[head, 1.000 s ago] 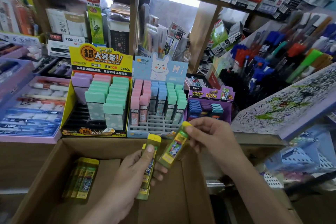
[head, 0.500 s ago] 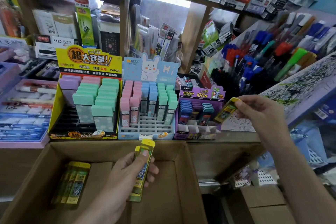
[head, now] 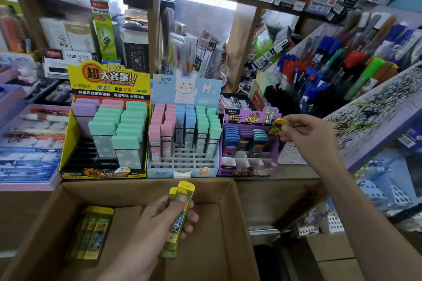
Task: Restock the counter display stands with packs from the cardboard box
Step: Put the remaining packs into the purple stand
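Yellow packs (head: 178, 219); purple stand (head: 249, 143); blue bunny-print stand (head: 182, 166); brown box (head: 239, 223).

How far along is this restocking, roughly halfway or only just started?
Partly done, it seems: the purple stand has filled back rows. In hand: the right hand pinches one yellow pack at that stand's right edge, and the left hand grips a small stack of packs over the cardboard box. Left: the stand's empty front slots and the loose packs lying in the box.
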The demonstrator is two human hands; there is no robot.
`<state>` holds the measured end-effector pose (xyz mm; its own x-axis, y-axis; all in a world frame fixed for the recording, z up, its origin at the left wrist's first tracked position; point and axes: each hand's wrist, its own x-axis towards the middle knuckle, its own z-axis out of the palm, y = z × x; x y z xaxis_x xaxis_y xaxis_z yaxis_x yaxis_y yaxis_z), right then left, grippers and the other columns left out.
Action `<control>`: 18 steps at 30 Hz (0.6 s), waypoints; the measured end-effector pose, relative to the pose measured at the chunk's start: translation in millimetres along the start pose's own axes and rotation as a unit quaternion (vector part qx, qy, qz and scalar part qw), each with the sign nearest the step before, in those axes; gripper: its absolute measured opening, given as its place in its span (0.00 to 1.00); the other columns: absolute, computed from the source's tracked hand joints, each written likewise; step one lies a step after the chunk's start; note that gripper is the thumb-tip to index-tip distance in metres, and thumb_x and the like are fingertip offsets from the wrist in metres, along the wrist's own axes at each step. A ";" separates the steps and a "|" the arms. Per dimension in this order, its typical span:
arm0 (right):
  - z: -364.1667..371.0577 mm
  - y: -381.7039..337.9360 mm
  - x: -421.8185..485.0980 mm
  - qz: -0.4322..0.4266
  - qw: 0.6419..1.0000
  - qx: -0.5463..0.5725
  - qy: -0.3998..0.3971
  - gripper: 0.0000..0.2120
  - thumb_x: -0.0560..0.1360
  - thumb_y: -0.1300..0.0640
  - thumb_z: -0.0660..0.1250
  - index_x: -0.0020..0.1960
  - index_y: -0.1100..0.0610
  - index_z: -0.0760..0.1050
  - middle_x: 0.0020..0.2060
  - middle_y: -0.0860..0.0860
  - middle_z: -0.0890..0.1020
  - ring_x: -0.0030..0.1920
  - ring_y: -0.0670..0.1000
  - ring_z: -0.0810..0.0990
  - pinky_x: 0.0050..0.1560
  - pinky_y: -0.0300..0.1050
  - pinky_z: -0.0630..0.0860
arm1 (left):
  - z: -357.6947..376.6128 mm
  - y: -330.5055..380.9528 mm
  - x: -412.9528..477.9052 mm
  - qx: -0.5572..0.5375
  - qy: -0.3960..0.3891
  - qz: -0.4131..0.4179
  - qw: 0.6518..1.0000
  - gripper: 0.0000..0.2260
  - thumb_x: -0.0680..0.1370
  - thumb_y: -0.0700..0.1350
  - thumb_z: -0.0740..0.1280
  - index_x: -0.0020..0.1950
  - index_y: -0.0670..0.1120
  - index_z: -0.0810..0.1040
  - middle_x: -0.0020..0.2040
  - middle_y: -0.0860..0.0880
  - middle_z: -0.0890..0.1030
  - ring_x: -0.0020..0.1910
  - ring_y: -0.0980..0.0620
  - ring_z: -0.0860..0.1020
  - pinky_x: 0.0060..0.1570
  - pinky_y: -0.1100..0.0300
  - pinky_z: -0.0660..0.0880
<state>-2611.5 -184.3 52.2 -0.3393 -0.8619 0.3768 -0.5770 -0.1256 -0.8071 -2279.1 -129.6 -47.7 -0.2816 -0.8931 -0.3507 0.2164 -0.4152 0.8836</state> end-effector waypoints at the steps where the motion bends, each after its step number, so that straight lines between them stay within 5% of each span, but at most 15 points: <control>1: -0.4 0.3 1.4 -0.008 1.000 -0.016 0.001 0.15 0.78 0.70 0.71 0.47 0.50 0.82 0.39 0.54 0.86 0.37 0.48 0.87 0.40 0.37 0.84 | -0.1 0.5 -0.4 0.000 -0.001 -0.001 1.000 0.14 0.71 0.54 0.70 0.44 0.44 0.86 0.41 0.38 0.85 0.33 0.48 0.80 0.30 0.59 0.75; 5: -2.4 -0.6 4.6 -0.036 0.994 -0.102 -0.001 0.13 0.77 0.69 0.71 0.49 0.51 0.83 0.36 0.49 0.85 0.35 0.43 0.85 0.34 0.35 0.82 | -1.8 0.2 -0.1 0.001 0.005 -0.006 1.000 0.12 0.76 0.51 0.69 0.46 0.42 0.85 0.42 0.37 0.85 0.33 0.48 0.80 0.30 0.59 0.75; 9: -4.0 -4.8 7.1 -0.055 0.982 -0.180 0.001 0.11 0.77 0.67 0.71 0.52 0.53 0.85 0.34 0.45 0.83 0.36 0.42 0.84 0.36 0.46 0.84 | -1.6 0.2 -0.4 0.002 -0.002 -0.007 1.000 0.12 0.76 0.51 0.69 0.47 0.42 0.85 0.42 0.37 0.85 0.34 0.48 0.80 0.31 0.59 0.75; 12: -3.7 -6.5 9.2 -0.070 0.977 -0.201 -0.004 0.10 0.77 0.67 0.72 0.54 0.55 0.85 0.35 0.44 0.83 0.36 0.40 0.84 0.35 0.40 0.83 | -1.7 0.8 -0.8 0.001 -0.006 -0.006 1.000 0.13 0.73 0.53 0.70 0.46 0.43 0.85 0.42 0.38 0.85 0.34 0.48 0.80 0.31 0.59 0.75; 18: 7.5 1.6 6.8 -0.125 0.952 -0.280 0.007 0.08 0.75 0.65 0.76 0.54 0.59 0.86 0.39 0.50 0.83 0.36 0.49 0.80 0.39 0.42 0.77 | -1.3 0.3 -0.5 0.004 0.000 -0.006 1.000 0.12 0.77 0.49 0.69 0.50 0.40 0.84 0.42 0.37 0.85 0.33 0.47 0.80 0.31 0.59 0.75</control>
<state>-2609.2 -194.0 50.1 -0.1466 -0.8325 0.5343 -0.9449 -0.0419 -0.3246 -2277.7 -129.5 -47.7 -0.2840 -0.8881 -0.3615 0.2058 -0.4247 0.8816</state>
